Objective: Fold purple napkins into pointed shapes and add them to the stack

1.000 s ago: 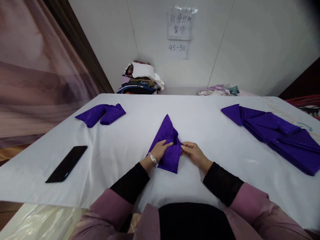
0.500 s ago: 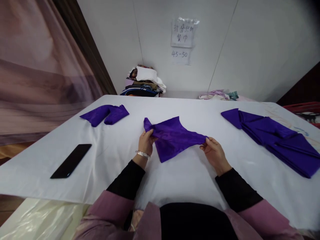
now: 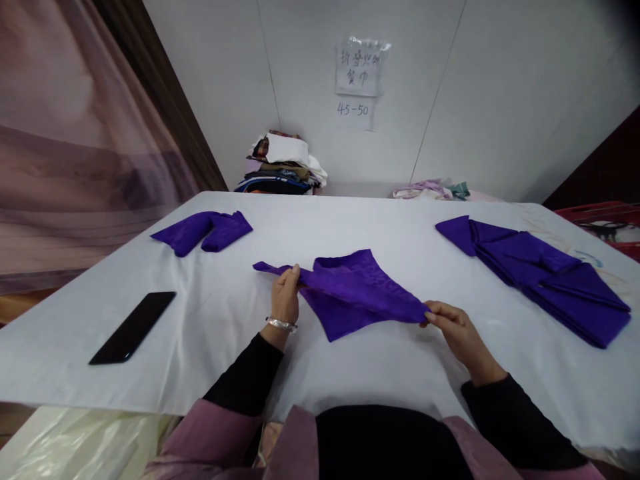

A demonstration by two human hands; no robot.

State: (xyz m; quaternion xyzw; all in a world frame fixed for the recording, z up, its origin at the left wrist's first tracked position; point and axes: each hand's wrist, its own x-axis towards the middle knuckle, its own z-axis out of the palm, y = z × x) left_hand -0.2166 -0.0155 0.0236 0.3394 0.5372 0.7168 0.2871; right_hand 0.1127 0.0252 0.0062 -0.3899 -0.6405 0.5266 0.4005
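A purple cloth napkin (image 3: 355, 291) lies partly unfolded at the middle of the white table (image 3: 230, 313). My left hand (image 3: 285, 301), with a silver bracelet on the wrist, pinches its left corner. My right hand (image 3: 456, 328) pinches its right corner near the table's surface. The cloth is stretched between both hands, with a point hanging toward me.
A folded purple napkin (image 3: 203, 230) lies at the far left. A stack of purple napkins (image 3: 537, 270) lies at the right. A black phone (image 3: 133, 327) rests near the left front edge. Piled clothes (image 3: 283, 167) sit behind the table by the wall.
The napkin was a folded upright triangle under both hands. I have pulled it open sideways; my hands have moved apart, left hand leftward, right hand rightward and down.
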